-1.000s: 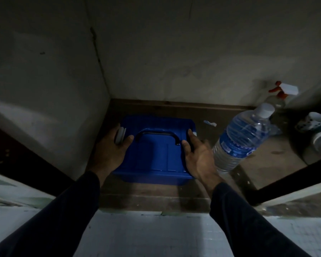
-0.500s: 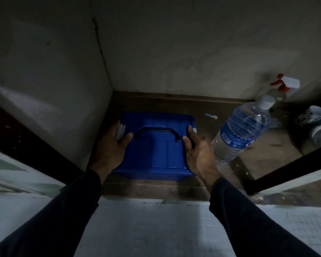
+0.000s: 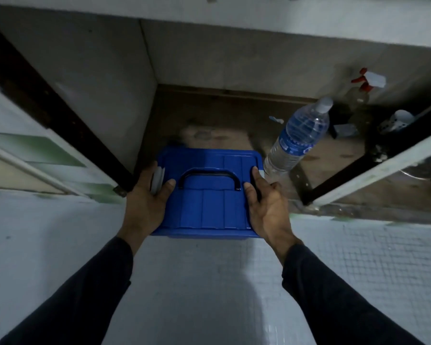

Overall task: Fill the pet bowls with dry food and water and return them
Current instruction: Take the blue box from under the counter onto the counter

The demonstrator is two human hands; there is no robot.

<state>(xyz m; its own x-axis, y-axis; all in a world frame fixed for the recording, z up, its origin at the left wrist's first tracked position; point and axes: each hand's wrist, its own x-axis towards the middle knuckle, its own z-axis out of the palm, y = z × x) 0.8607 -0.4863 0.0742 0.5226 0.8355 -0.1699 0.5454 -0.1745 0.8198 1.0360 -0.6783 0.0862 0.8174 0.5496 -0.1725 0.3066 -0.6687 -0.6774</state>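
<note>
A blue plastic storage box (image 3: 207, 207) with a dark carry handle (image 3: 209, 176) on its lid sits half out of a low cabinet, over the front edge. My left hand (image 3: 147, 200) grips its left side at a grey latch (image 3: 157, 181). My right hand (image 3: 266, 205) grips its right side, fingers over the lid edge. A clear water bottle (image 3: 299, 138) with a blue label and white cap stands just right of the box inside the cabinet.
The cabinet floor (image 3: 222, 130) is brown wood, with an open door (image 3: 35, 155) at left and another door (image 3: 373, 168) at right. A spray bottle (image 3: 363, 88) and a white cup (image 3: 396, 120) stand at back right. Pale tiled floor (image 3: 197, 282) lies below.
Both hands have pulled the blue box from the back of the cabinet toward me, to its front edge. The view has drawn back and tilted down; the water bottle stayed put.
</note>
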